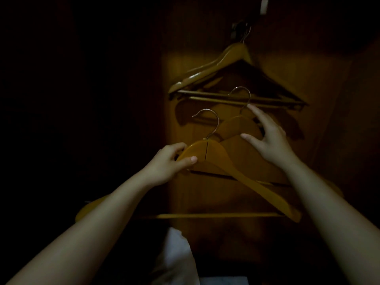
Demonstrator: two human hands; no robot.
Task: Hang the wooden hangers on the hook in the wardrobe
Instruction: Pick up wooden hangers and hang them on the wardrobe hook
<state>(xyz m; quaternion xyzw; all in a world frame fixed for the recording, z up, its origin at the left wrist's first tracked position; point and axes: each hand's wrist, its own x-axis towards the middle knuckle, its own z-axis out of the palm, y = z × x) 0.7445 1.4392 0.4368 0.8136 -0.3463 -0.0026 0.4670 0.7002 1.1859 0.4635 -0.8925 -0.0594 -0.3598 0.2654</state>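
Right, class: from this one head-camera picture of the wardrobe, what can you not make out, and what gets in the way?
Head view throughout.
Hook: dark and blurred, shape unclear.
Hung hangers: overlapping in shadow, count uncertain.
Back hanger: right side behind the right hand.
Front hanger: left side partly behind the left hand and its forearm.
White thing: blurred, cut off by the bottom edge.

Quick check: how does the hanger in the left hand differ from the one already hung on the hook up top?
The held hanger is gripped at one shoulder by the left hand, its metal hook free; the hung hanger hangs from the wardrobe hook. The held hanger sits lower and nearer; the hung hanger is higher and farther back. Both are wooden with a metal hook and crossbar.
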